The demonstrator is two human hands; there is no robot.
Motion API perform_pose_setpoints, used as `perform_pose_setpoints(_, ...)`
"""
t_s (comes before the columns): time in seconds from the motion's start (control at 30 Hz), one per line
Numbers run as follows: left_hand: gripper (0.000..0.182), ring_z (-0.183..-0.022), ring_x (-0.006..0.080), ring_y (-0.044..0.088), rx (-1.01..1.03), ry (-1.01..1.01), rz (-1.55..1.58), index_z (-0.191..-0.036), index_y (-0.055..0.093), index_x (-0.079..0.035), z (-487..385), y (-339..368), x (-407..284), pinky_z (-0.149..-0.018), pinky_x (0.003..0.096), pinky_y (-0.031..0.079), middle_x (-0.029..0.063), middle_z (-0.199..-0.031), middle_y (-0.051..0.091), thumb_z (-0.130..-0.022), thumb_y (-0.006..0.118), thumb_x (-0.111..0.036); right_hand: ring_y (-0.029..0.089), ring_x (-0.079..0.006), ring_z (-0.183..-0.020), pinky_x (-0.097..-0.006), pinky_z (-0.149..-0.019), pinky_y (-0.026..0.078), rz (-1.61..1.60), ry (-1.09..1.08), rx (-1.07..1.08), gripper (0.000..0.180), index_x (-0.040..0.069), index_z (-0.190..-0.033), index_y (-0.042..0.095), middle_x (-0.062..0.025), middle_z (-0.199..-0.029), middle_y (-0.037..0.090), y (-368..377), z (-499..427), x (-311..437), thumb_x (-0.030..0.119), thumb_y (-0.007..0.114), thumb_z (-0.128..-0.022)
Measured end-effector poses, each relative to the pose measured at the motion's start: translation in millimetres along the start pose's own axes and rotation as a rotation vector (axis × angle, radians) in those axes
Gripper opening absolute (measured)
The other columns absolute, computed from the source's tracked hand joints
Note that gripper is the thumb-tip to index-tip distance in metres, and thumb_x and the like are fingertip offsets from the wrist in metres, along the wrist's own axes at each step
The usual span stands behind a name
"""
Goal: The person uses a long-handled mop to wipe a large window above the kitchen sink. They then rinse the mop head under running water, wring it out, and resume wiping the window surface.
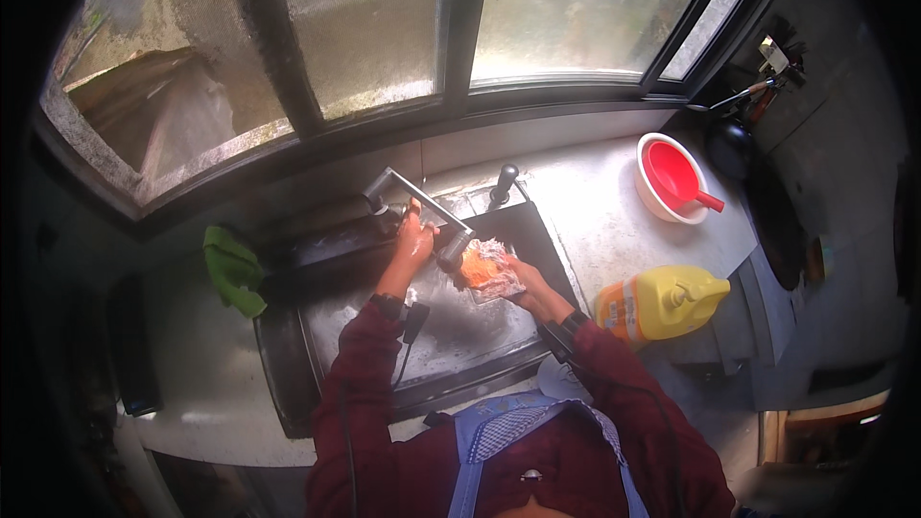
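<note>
My right hand (527,282) holds a scrubbing cloth (483,267), orange in the middle with frayed whitish edges, over the sink basin (439,342). The spout end of the faucet (432,212) hangs right beside the cloth. My left hand (415,239) is raised at the base of the faucet, behind the spout arm. Its fingertips are partly hidden there, and whether they grip the faucet is unclear. White specks like foam show on its wet skin.
A green cloth (234,272) lies left of the sink. On the right counter stand a white bowl with a red dipper (673,173) inside and a yellow pump jug (665,302). A black-handled fitting (505,183) rises behind the basin. Utensils and pans (730,147) hang far right.
</note>
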State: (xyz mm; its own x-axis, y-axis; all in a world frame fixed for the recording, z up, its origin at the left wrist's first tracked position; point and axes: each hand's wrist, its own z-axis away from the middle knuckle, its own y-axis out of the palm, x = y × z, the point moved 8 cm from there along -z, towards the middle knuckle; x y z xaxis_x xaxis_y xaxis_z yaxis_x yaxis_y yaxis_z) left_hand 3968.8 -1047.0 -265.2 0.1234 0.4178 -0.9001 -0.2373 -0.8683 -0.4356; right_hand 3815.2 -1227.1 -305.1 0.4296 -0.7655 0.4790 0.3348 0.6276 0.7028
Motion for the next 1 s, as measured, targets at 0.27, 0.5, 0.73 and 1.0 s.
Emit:
perform_pose_setpoints(0.27,0.077,-0.081,0.0379,0.067,-0.061,0.195,-0.589,-0.15,0.019,-0.032,24,-12,-39,-0.077,0.0466,0.054,0.0109,-0.148,0.037,-0.085,0.055,-0.013,0.067,-0.0305,-0.094,-0.044,-0.078,0.058,0.019,-0.011,-0.095,0.035,-0.003,-0.125,0.051,-0.0184,-0.115,0.063,-17,0,4,0.019,0.042,-0.099)
perform_pose_setpoints(0.5,0.064,-0.074,0.0391,0.066,-0.112,0.093,-0.78,-0.146,0.033,-0.036,14,-44,-66,-0.065,0.0494,0.054,0.0059,-0.148,0.038,-0.087,0.051,-0.016,0.062,-0.0337,-0.105,-0.0462,-0.089,0.054,0.024,-0.055,-0.107,0.038,-0.006,-0.128,0.046,-0.0215,-0.122,0.057,-4,16,13,0.021,0.041,-0.1)
perform_pose_setpoints(0.73,0.052,-0.09,0.0394,0.064,-0.125,0.159,-0.631,-0.139,0.043,-0.022,40,-45,-65,-0.073,0.0475,0.054,0.0093,-0.148,0.034,-0.088,0.055,-0.018,0.056,-0.0366,-0.115,-0.05,-0.097,0.048,-0.081,-0.053,0.019,0.041,-0.004,-0.133,0.041,-0.023,-0.131,0.051,8,21,14,0.021,0.04,-0.1)
perform_pose_setpoints(1.0,0.064,-0.116,0.0382,0.051,0.064,0.378,-0.318,-0.129,0.045,-0.011,185,-7,-58,-0.09,0.0433,0.048,0.0178,-0.132,0.04,-0.071,0.072,-0.01,0.062,-0.0294,-0.106,-0.0424,-0.085,0.055,-0.095,0.083,0.08,0.04,-0.003,-0.129,0.048,-0.0191,-0.122,0.059,15,48,-11,0.023,0.044,-0.1)
